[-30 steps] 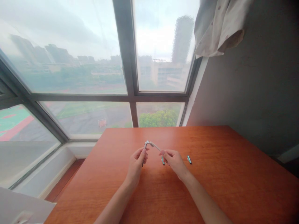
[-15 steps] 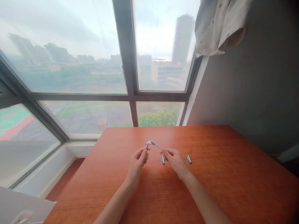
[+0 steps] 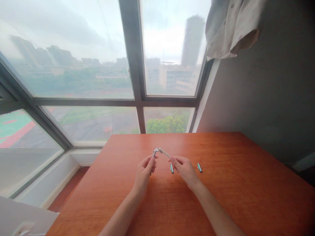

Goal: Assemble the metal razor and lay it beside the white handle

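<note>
Holding a razor (image 3: pixel 155 152) in the left hand (image 3: pixel 144 166) and a brush (image 3: pixel 164 152) in the right hand (image 3: pixel 183 166), the closed fingers (image 3: pixel 152 161) seem midway in brushing, not finished, with two blades (image 3: pixel 171 168) (image 3: pixel 199 167) on the counter (image 3: pixel 169 209).

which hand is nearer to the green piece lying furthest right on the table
Right. The right hand is just left of the rightmost green piece; the left hand is farther left, beyond the right hand.

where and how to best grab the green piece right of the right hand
Probably pinch the green piece across its long sides, near the middle, from above: it is slim, lies on the table and sits apart from the right hand.
</note>
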`<act>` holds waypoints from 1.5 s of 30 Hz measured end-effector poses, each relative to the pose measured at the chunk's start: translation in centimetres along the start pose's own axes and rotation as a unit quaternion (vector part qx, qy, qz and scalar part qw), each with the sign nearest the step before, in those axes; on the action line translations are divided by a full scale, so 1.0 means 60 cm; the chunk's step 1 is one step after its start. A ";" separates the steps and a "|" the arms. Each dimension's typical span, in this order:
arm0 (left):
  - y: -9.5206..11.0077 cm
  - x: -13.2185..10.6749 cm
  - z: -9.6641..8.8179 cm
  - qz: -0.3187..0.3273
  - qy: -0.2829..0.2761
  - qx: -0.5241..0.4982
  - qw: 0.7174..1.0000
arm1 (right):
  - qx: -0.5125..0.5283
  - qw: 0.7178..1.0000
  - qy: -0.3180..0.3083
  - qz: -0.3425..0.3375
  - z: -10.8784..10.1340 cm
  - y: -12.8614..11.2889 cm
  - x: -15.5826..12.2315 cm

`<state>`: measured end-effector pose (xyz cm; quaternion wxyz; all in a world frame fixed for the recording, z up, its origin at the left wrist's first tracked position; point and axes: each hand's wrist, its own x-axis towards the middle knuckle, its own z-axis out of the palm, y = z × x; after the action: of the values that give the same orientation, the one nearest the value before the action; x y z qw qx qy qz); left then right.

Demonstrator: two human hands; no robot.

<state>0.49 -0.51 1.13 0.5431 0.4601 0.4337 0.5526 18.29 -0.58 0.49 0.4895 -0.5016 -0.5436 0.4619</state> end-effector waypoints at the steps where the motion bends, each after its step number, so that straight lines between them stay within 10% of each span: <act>1: 0.000 0.000 0.000 0.000 -0.002 0.000 1.000 | -0.002 1.000 -0.001 -0.002 0.000 0.000 0.000; 45: -0.006 0.004 -0.007 0.009 0.020 0.060 0.998 | -0.192 0.962 0.096 -0.167 -0.003 -0.004 -0.009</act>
<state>0.18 -0.27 0.74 0.5010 0.4848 0.4723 0.5394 18.47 -1.11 0.72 0.5039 -0.5299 -0.6489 0.2102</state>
